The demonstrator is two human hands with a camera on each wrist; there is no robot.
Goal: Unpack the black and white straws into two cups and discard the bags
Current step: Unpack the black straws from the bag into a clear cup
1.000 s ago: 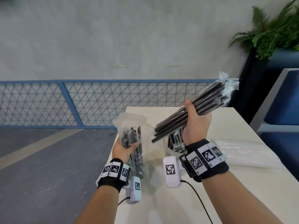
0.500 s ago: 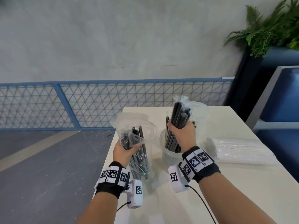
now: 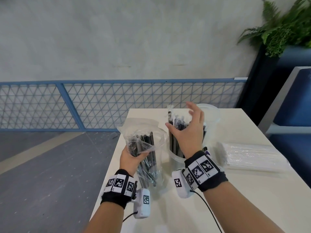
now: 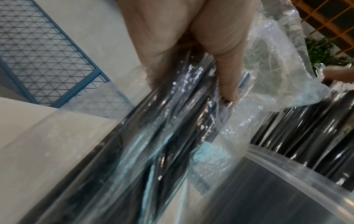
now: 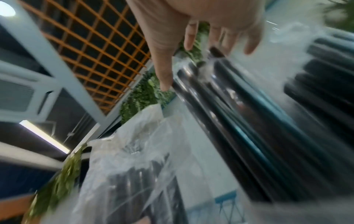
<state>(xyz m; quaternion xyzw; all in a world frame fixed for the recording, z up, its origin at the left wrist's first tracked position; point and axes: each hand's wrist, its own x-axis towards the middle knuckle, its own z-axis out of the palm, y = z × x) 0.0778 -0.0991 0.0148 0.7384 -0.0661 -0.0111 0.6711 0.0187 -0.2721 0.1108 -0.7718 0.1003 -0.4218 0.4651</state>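
My left hand (image 3: pixel 134 155) grips a clear bag (image 3: pixel 143 130) that holds several black straws (image 3: pixel 150 145), just above the table's left edge. In the left wrist view the thumb (image 4: pixel 228 78) presses the bag (image 4: pixel 272 78) against the straws (image 4: pixel 168 124). A bundle of black straws (image 3: pixel 171 137) stands in a clear cup (image 3: pixel 173 156) at mid table. My right hand (image 3: pixel 180 118) hovers at the tops of these straws with fingers spread and holds nothing; the right wrist view shows its open fingers (image 5: pixel 189 39) beside the straws (image 5: pixel 229 113). A second clear cup (image 3: pixel 211 113) stands behind.
A sealed bag of white straws (image 3: pixel 252 155) lies on the white table (image 3: pixel 235 199) at the right. Left of the table the floor drops away, with a blue mesh fence (image 3: pixel 101 105) behind. A plant (image 3: pixel 282 31) and a blue seat (image 3: pixel 296 98) stand at the right.
My right hand brought the bundle of black straws down from the air into the cup, let go, and now has its fingers spread. The left hand kept its grip on the bag.
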